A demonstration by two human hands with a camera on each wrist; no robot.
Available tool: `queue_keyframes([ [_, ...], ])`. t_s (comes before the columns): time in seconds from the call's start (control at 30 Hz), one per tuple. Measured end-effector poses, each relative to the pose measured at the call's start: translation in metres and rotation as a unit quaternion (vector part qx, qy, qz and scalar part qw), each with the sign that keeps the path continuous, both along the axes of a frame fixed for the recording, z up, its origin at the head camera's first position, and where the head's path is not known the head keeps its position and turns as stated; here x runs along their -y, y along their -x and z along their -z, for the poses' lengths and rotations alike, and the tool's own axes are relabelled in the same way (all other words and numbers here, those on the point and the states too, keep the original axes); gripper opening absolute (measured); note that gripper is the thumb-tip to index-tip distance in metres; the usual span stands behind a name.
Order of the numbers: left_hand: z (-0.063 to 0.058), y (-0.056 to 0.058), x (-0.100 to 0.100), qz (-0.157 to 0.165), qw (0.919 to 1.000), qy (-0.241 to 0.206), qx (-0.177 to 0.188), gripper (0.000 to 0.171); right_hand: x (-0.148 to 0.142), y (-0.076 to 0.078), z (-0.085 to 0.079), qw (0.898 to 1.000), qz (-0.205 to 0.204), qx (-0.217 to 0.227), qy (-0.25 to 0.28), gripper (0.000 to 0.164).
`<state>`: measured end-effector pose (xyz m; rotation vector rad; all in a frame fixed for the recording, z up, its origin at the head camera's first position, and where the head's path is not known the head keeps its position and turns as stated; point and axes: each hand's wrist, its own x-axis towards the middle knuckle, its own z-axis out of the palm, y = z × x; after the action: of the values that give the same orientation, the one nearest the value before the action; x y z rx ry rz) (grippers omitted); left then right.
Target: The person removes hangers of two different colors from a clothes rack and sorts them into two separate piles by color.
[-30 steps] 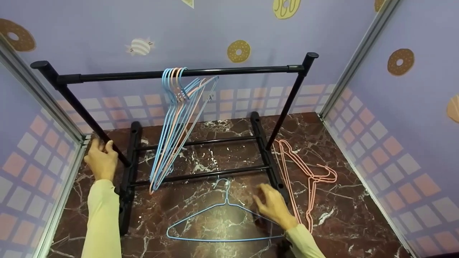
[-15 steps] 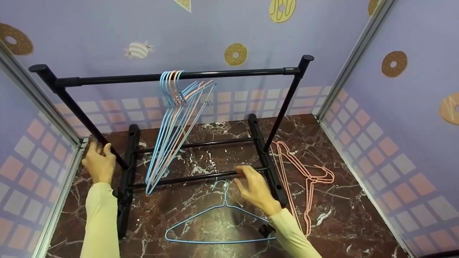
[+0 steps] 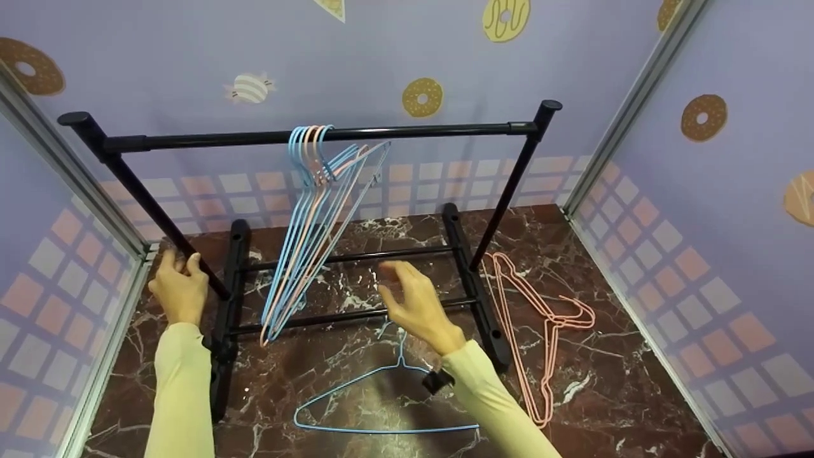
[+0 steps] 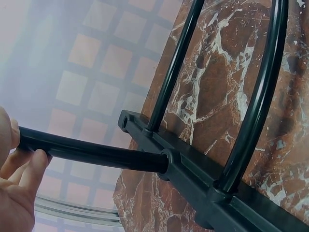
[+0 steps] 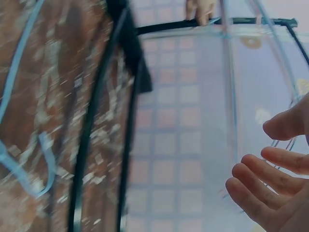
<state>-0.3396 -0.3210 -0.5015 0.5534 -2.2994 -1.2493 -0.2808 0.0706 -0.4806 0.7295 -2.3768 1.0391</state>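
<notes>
A black clothes rack (image 3: 407, 132) stands on the floor. My left hand (image 3: 180, 289) grips its left upright post (image 4: 106, 155), with thumb and fingers round the tube. Several blue and pink wire hangers (image 3: 321, 178) hang bunched on the top bar, left of its middle. My right hand (image 3: 420, 305) is in the air in front of the rack, to the right of the bunch, thumb apart from the loosely bent fingers (image 5: 260, 188) and nothing between them. Below it lies a blue hanger (image 3: 381, 432) on the floor; my right sleeve hides its right end.
Pink hangers (image 3: 552, 318) lie on the floor to the right of the rack's right foot (image 3: 486, 318). Two low crossbars (image 3: 356, 316) join the feet. Patterned wall panels (image 3: 750, 254) enclose the marble floor (image 3: 610, 381) at the back and both sides.
My right hand has moved left and up from beside the right foot, passing over the floor hanger. The left hand stays on the post, and the hangers keep their places.
</notes>
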Motion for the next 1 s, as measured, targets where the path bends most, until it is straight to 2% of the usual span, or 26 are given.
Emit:
queue_keyframes([
  [0.2, 0.0, 0.002, -0.003, 0.004, 1.0, 0.003, 0.0, 0.036, 0.026, 0.007, -0.029, 0.999, -0.042, -0.009, 0.022, 0.033],
  [0.3, 0.0, 0.001, -0.001, 0.002, 1.0, -0.001, 0.004, 0.038, 0.043, 0.009, -0.042, 0.996, -0.071, 0.018, 0.048, 0.03],
  [0.4, 0.0, 0.0, 0.0, 0.002, 0.9999, -0.005, 0.009, 0.041, 0.063, 0.01, -0.052, 0.992, -0.083, 0.06, 0.074, 0.027],
  [0.7, 0.001, -0.001, 0.001, -0.005, 0.9999, 0.01, -0.006, 0.037, 0.112, 0.012, -0.065, 0.981, -0.023, 0.152, 0.119, 0.028],
  [1.0, 0.0, 0.0, 0.002, -0.002, 0.9997, 0.016, -0.017, 0.035, 0.119, 0.012, -0.069, 0.979, -0.003, 0.162, 0.125, 0.012],
])
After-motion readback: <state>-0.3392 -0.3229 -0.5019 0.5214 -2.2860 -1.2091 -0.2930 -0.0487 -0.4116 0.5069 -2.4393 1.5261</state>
